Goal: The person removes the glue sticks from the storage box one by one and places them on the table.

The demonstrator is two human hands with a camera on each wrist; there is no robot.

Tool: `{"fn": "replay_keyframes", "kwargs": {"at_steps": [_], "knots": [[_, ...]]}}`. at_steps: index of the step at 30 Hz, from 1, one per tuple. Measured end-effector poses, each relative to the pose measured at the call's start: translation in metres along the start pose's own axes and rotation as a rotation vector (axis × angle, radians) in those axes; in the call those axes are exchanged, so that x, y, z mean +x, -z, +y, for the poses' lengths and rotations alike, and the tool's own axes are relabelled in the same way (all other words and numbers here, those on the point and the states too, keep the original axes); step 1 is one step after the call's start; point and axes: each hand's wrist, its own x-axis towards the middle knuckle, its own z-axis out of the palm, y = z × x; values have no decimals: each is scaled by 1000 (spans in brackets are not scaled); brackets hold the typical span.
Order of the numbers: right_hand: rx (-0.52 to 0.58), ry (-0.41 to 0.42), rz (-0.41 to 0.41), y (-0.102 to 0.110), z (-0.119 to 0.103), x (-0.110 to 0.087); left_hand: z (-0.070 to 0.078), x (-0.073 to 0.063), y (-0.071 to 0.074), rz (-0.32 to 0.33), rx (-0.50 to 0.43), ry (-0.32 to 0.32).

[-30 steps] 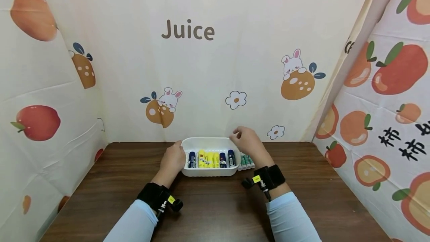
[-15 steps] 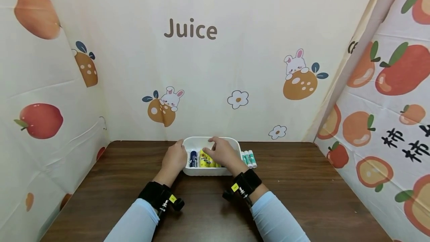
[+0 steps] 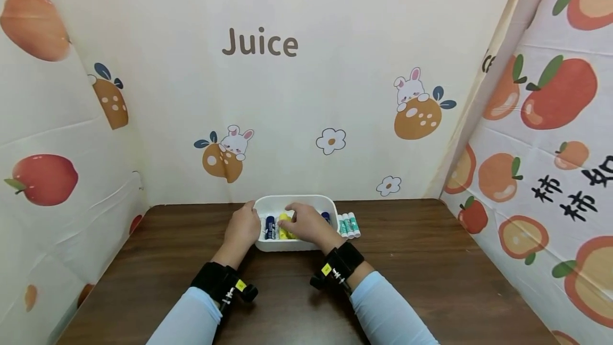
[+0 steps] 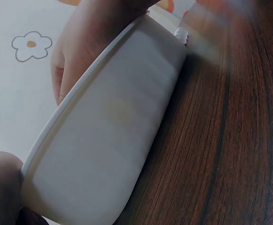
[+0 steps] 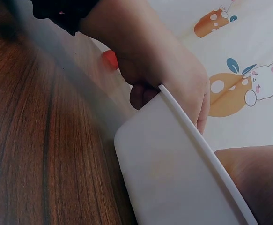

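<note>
A white plastic bin (image 3: 287,246) stands at the back of the table, with a row of glue sticks in it. A navy glue stick (image 3: 270,228) lies near its left end and a yellow glue stick (image 3: 283,226) further right; another navy cap (image 3: 326,216) peeks out beyond my hand. My left hand (image 3: 242,228) grips the bin's left end, its fingers curled at the rim in the right wrist view. Over the bin, my right hand (image 3: 310,224) reaches in with thumb and forefinger apart, covering several sticks. The bin's wall hides those fingertips in both wrist views.
Several white-and-green glue sticks (image 3: 349,225) lie side by side on the brown wooden table (image 3: 297,297), just right of the bin. A fruit-printed curtain (image 3: 287,95) rises directly behind the table's back edge.
My right hand has come from the bin's right rim to over the sticks inside, moving left; over the last half second it has shifted little. The left hand stays on the bin's left end.
</note>
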Motion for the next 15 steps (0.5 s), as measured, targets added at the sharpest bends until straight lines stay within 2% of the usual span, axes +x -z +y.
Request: {"fn": "replay_keyframes", "kwargs": {"at_steps": [15], "knots": [[-19,0,-33,-3,0,0,-3,-2,0,2,-18,-9]]}}
